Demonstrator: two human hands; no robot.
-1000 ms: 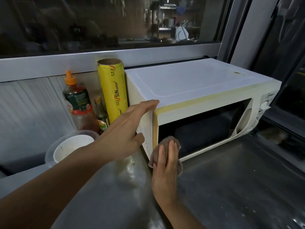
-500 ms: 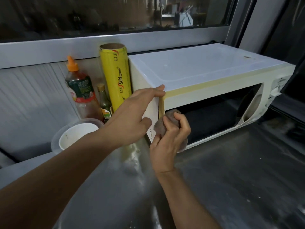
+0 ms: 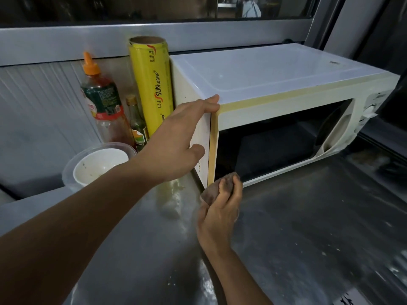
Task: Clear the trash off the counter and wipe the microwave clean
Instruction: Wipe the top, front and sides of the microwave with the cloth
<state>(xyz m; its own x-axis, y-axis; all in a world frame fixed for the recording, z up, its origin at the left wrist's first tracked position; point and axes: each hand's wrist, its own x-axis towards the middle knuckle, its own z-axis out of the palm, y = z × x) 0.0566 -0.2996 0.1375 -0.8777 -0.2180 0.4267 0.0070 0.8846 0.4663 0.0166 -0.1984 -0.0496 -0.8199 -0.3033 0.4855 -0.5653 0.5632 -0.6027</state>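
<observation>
Most of the cloth [image 3: 217, 189] hides inside the right hand [image 3: 220, 213].

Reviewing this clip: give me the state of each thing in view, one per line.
microwave: door shut
cloth: bunched, against microwave's lower front corner
right hand: grips cloth
left hand: open, braces microwave's side
cling wrap roll: upright
sauce bottle: capped
plastic bowl: soiled
</observation>
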